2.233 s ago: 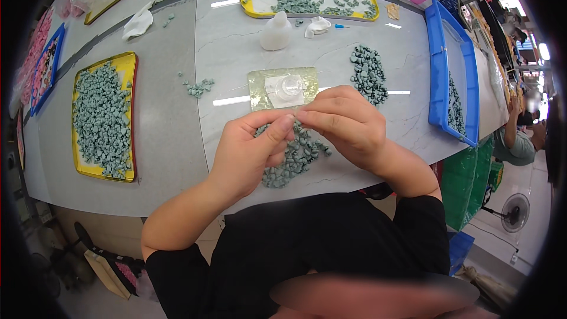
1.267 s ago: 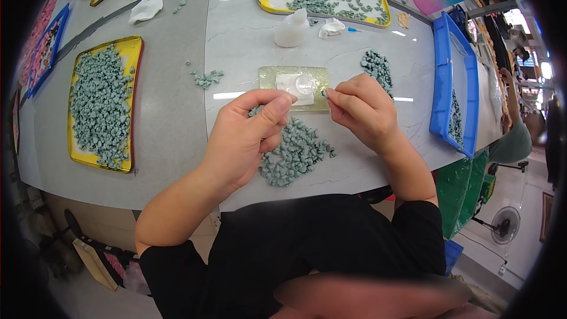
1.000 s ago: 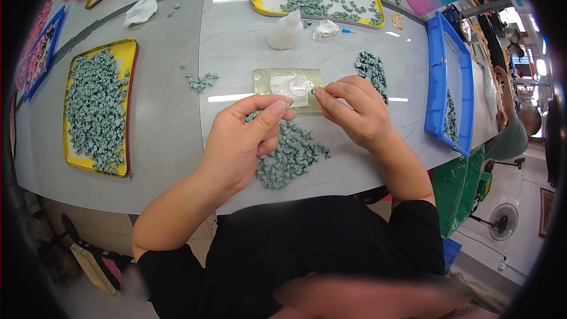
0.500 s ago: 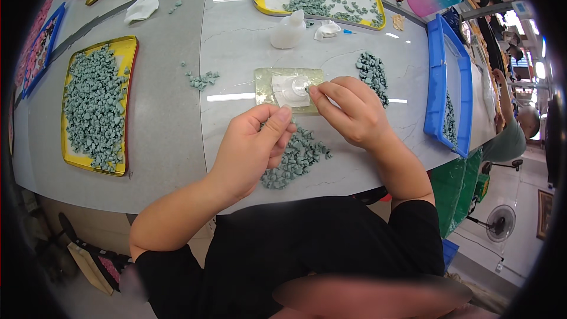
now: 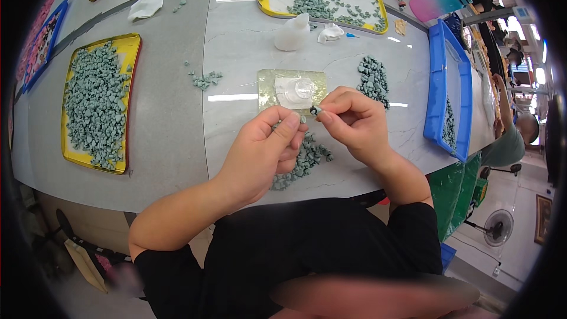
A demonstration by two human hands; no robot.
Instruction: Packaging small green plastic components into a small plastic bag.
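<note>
My left hand point(image 5: 266, 145) is closed, pinching a small grey-green piece point(image 5: 303, 119) between thumb and forefinger. My right hand point(image 5: 357, 123) pinches another small piece point(image 5: 315, 110), dark and pale at its exposed end, close beside the first one with a narrow gap between. Just beyond my hands, a small clear round dish point(image 5: 303, 89) stands on white paper point(image 5: 286, 99) over a translucent yellowish block point(image 5: 264, 82). A loose heap of grey-green pieces point(image 5: 308, 156) lies under and beside my left hand, partly hidden by it.
Farther piles of pieces sit right point(image 5: 372, 80) and left point(image 5: 205, 80). A full yellow-rimmed tray point(image 5: 134, 77) stands left, another yellow-rimmed tray point(image 5: 382, 9) at the back, a blue bin point(image 5: 437, 82) right. A white bottle point(image 5: 291, 34) and crumpled tissue point(image 5: 331, 33) lie beyond the block.
My right hand has drawn back from the clear dish toward my left hand, its pinched piece now beside the left one. My left hand has shifted slightly right.
</note>
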